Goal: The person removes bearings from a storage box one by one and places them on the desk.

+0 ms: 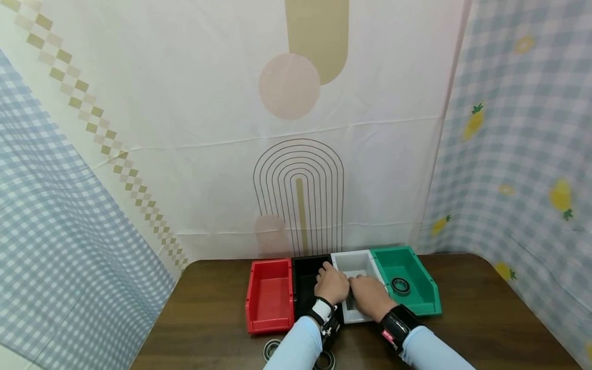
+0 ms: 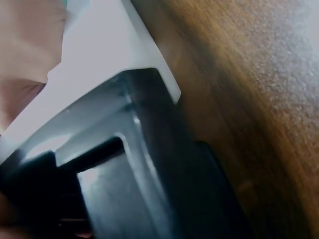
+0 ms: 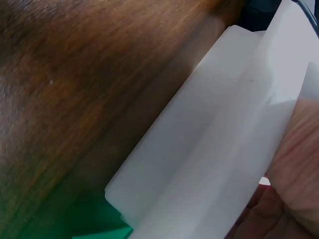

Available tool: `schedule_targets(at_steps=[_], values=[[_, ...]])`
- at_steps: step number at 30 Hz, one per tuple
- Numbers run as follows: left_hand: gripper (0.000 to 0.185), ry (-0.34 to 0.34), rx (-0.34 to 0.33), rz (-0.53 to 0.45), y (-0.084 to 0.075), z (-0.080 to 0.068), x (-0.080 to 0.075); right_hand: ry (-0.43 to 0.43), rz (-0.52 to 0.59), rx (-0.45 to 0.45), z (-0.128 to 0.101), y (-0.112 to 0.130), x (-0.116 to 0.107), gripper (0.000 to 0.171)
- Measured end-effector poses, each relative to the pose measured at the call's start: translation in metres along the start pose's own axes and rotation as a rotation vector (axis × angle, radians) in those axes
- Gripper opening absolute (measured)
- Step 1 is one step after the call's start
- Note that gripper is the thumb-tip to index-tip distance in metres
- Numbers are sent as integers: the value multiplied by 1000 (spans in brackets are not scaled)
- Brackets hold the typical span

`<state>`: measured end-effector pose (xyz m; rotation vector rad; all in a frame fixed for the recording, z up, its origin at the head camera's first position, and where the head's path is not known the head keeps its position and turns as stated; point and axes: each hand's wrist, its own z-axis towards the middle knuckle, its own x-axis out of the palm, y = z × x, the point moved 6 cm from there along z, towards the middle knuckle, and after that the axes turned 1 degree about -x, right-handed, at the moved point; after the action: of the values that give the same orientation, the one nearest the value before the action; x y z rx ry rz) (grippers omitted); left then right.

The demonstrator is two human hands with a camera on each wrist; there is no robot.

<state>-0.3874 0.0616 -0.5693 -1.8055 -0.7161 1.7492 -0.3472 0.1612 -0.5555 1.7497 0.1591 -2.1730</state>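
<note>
You're resting both hands, left hand (image 1: 332,285) and right hand (image 1: 368,295), fingers curled over the smooth white bin (image 1: 356,262), black bin (image 1: 306,280) and green bin (image 1: 411,267) flanking it, finger grip unclear

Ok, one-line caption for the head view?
Both hands, left hand and right hand, reach into the white bin between black bin and green bin.

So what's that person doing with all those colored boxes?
A person has both hands in a row of four bins on a brown table. The left hand rests over the black bin and the right hand over the white bin. The red bin looks empty, and the green bin holds a dark ring. Whether either hand holds something is hidden.
</note>
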Motion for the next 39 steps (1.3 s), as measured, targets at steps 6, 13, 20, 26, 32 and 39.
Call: schedule_targets(at_steps=[6,13,20,26,32,39], values=[[57,-3,1,-18,0,1,0,22,8,15,2,-2,2,9],[56,-14,-6,-29,1,0,-2,12,23,6,1,-2,4,10],[55,-27,1,-29,3,0,0,3,21,10,0,-2,4,8],[59,5,-6,-69,3,0,0,-12,18,11,0,-2,4,6],[62,28,-4,-68,3,0,2,17,14,27,1,-4,5,5],[60,1,4,-62,2,0,0,10,5,22,1,-3,5,6]])
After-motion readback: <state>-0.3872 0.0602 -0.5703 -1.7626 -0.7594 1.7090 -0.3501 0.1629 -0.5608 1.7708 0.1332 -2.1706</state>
